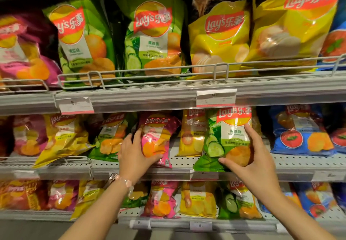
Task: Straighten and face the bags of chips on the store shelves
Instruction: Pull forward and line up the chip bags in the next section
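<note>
- Both hands are on the middle shelf (187, 162), one bag each. Left hand (133, 154) curls around the lower left side of the pink bag (157, 136), thumb under its bottom corner. Right hand (251, 157) pinches the green cucumber bag (224, 138), thumb across the lower front and fingers up its right edge.
- My read on the hold: gripping low and at the sides lets me turn each bag square without covering the logo, which is what facing is about.
- Pink bag leans a bit, top tipped right, sitting forward near the shelf lip. Green one stands more upright, its bottom hanging slightly over the front edge, logo forward.
- Between them a small yellow bag (191, 133) sits further back, looks upright.
- Off to the left on the same shelf a bigger yellow bag (63, 138) is slumped forward and skewed, so that row looks like it needs work too.
- Further up, the top-shelf bags (153, 34) stand behind a wire rail (221, 69), mostly facing out, glossy and puffy.
</note>
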Demonstrator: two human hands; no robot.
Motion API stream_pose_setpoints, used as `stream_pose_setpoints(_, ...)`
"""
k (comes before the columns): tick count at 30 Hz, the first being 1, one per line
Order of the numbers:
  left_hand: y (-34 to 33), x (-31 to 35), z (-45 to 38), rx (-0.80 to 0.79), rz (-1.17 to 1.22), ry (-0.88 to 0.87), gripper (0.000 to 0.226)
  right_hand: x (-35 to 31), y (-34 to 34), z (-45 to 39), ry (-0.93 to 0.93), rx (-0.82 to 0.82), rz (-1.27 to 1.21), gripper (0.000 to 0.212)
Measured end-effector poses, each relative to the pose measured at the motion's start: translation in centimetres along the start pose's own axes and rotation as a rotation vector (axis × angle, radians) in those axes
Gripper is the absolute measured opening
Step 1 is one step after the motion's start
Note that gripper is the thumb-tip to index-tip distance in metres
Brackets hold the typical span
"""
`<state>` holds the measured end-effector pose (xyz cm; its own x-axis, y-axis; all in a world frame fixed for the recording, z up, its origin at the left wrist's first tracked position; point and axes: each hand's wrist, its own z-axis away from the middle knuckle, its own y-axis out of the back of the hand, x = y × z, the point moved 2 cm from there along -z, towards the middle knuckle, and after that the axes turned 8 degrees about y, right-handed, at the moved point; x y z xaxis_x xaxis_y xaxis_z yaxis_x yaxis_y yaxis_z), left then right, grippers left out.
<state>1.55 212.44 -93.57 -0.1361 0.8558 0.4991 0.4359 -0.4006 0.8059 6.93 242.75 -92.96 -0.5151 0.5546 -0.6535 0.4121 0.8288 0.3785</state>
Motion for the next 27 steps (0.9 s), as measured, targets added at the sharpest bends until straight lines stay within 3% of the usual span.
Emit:
stream_pose_setpoints(10,-0.5,-0.4,0.1,0.056,0.334,-0.035,0.063,-0.3,-2.1,-0.2,0.057,-0.063,0.149,0.098)
stream_pose_setpoints(16,1.9,-0.1,2.9,0.051,0.558,-0.021,0.059,-0.6,-2.6,-0.2,0.049,-0.051,0.204,0.096)
stream_pose_setpoints(27,6.7,-3.8,5.9,0.138,0.574,0.051,0.066,-5.8,-10.2,-1.0,0.150,-0.212,0.193,0.100)
